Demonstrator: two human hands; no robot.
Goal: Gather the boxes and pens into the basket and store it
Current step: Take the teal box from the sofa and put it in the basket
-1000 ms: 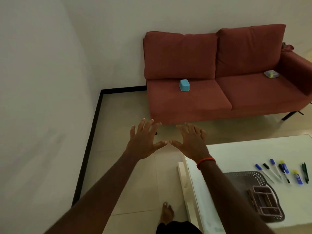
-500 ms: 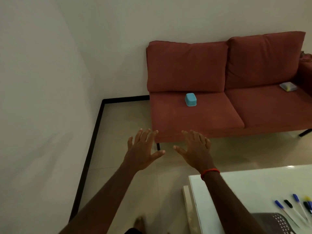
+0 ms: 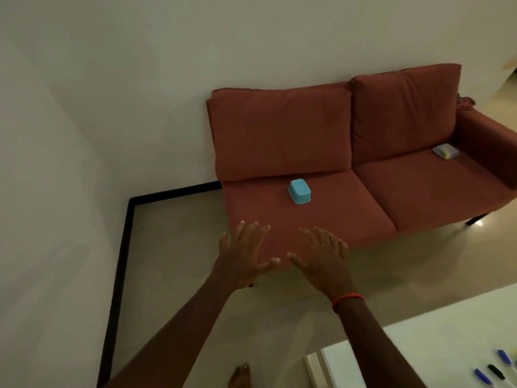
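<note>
two boxes on sofa; maybe four pens

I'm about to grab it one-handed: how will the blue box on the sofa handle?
The blue box looks like small moulded plastic: probably stiff and light. Its boxy shape suggests it won't roll. On the soft sofa cushion, a push might tip it rather than slide it.

Red sofa at two o'clock, backed against pale wall. White bench at five o'clock, on beige floor.
</note>
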